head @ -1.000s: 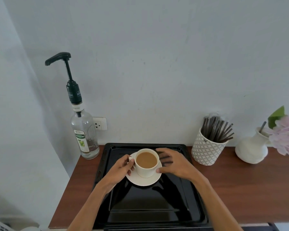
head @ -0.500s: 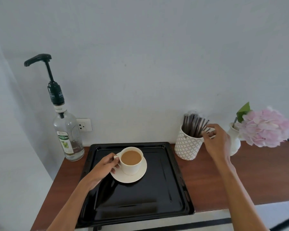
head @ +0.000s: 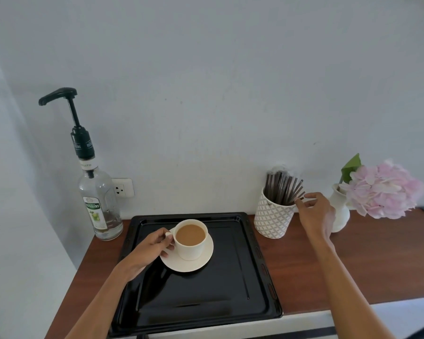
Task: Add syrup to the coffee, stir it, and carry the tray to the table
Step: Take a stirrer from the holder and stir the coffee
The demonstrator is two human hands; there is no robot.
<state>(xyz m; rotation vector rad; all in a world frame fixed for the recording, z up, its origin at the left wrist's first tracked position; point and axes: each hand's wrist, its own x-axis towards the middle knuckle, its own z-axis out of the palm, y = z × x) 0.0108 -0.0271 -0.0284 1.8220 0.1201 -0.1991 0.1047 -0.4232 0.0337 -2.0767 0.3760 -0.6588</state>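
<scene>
A white cup of milky coffee [head: 191, 237] stands on a white saucer [head: 201, 261] in the back left part of a black tray [head: 206, 302]. My left hand [head: 152, 248] grips the cup's handle. A syrup bottle [head: 99, 204] with a black pump stands left of the tray against the wall. My right hand [head: 315, 211] pinches the tip of one dark stirrer [head: 300, 198] at the right rim of a patterned white holder [head: 273, 220] full of stirrers.
A white vase [head: 339, 211] with a pink hydrangea [head: 383, 189] stands just right of my right hand. A wall socket [head: 123, 188] sits behind the bottle. The brown counter [head: 365, 260] ends at a white front edge below the tray.
My right hand left the cup and reached to the stirrer holder, where its fingers closed on one stirrer. My left hand stayed on the cup handle. The view shifted.
</scene>
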